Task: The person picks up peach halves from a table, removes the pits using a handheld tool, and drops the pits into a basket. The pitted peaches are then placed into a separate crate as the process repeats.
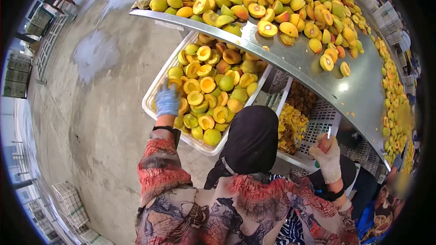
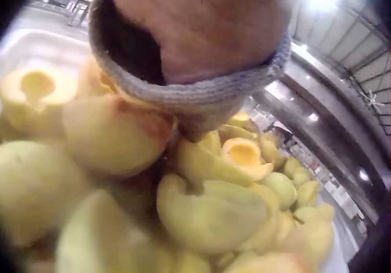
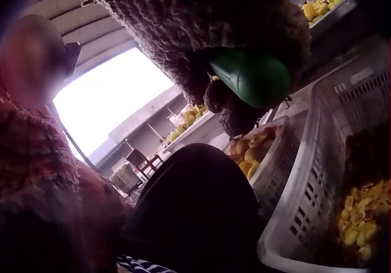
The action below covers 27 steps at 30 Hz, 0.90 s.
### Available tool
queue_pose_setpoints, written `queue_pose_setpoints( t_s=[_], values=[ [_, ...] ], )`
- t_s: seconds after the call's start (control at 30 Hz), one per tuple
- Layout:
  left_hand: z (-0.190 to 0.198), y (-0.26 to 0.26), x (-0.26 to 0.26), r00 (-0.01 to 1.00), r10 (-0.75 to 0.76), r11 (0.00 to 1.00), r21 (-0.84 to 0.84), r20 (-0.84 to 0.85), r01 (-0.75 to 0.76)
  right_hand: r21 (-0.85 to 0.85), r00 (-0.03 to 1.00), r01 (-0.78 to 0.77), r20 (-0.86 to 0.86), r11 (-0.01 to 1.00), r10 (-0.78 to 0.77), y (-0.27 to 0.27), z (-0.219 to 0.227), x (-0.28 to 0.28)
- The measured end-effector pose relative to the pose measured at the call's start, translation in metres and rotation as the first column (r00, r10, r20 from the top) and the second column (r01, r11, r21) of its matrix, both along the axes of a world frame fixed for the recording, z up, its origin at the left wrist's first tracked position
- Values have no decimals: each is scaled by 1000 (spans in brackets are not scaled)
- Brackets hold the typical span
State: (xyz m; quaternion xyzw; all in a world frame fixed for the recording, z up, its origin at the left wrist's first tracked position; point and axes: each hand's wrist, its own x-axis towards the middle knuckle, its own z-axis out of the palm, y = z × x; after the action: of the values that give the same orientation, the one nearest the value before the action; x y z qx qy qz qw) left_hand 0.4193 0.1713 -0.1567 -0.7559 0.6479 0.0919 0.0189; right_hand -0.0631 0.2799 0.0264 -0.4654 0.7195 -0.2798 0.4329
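Observation:
In the head view my left hand [image 1: 167, 100], in a blue glove, is at the left side of a white crate [image 1: 149, 95] heaped with pitted yellow peach halves [image 1: 207, 85]. Motion blurs its fingers, which overlap the fruit there. From the left wrist, the knit cuff [image 2: 195, 95] hides the fingers, and peach halves [image 2: 211, 215] lie close below. My right hand [image 1: 328, 158], in a pale knit glove, grips a green-handled tool [image 3: 253, 77] with a short metal tip pointing up. It is raised beside a crate of scraps, away from the fruit halves.
A metal table [image 1: 327, 79] with a raised edge carries many cut peaches, some with stones. Under it a perforated white crate [image 1: 323, 120] holds yellow scraps [image 1: 293, 124] and brown stones [image 1: 302, 96]. My dark-covered knee [image 1: 254, 129] stands between the crates. Stacked crates [image 1: 70, 204] stand on the concrete floor.

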Motion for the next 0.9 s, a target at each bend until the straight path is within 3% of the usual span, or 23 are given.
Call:
queue_pose_setpoints(
  t_s=[0.07,0.1,0.17,0.23,0.3,0.37,0.43,0.5,0.57,0.6,0.7,0.83,0.9],
  values=[
    [-18,15,25,960,280,954,-114,20,-276,55,996,40,72,998,-44,-2,2,4],
    [-27,18,37,959,282,954,-107,21,-279,44,996,41,84,998,-45,-3,-1,3],
    [-36,25,48,936,351,907,-251,9,-338,45,995,43,91,998,-47,-3,-6,5],
    [-43,25,46,937,348,917,-223,39,-331,59,1000,-4,14,998,3,-5,-8,5],
    [-40,19,38,908,341,935,-185,244,-302,58,1000,-1,-1,998,1,-7,-7,9],
    [-37,12,41,909,357,930,-173,216,-324,33,1000,5,-5,999,-5,-12,-1,12],
    [-26,6,46,924,356,932,16,141,-362,51,996,-23,-84,998,27,-14,5,16],
    [10,-6,35,943,245,955,113,226,-275,86,999,29,-48,996,-25,-11,5,12],
    [16,-23,23,984,176,962,-215,5,-171,44,985,-53,-164,998,59,-9,-1,5],
    [8,-28,12,995,62,952,-296,-73,-81,70,995,-14,-100,997,21,-7,-7,3],
    [-29,-45,-18,989,-87,963,-245,122,115,71,997,-8,-70,997,13,-8,-9,2],
    [-52,-69,-23,999,-15,953,-302,28,23,124,994,39,-111,991,-25,-12,-1,-1],
    [-50,-68,-25,996,-14,950,-309,93,42,114,995,95,-55,989,-89,-16,-5,-5]
  ],
)
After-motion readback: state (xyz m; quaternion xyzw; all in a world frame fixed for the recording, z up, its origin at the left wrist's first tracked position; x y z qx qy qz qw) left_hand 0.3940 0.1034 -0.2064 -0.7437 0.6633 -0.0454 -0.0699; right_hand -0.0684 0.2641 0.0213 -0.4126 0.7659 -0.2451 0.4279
